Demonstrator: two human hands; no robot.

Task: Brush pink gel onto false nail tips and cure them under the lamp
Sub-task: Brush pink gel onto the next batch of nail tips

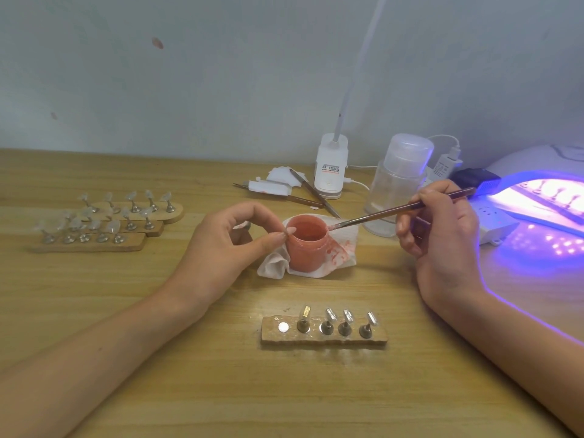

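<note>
**Brush tip at the rim of the pink gel jar**

I see the right hand (442, 229) pinching the brush (401, 208) between thumb and curled fingers, near the handle's back end. The brush's long axis slants from upper right, by the lit lamp (537, 184), down-left to its bristles, which touch the right rim of the open pink gel jar (308, 248). The right wrist rests on the table (189, 374), palm turned left.

The left hand (227, 245) is curled, thumb and forefinger tips meeting at the jar's left rim. It holds a small nail stand (244, 225), mostly hidden behind the fingers.

The jar stands on a pink-stained wipe (341, 251) mid-table. Nearer me lies a wooden holder (322, 338) with four upright nail tips.
</note>
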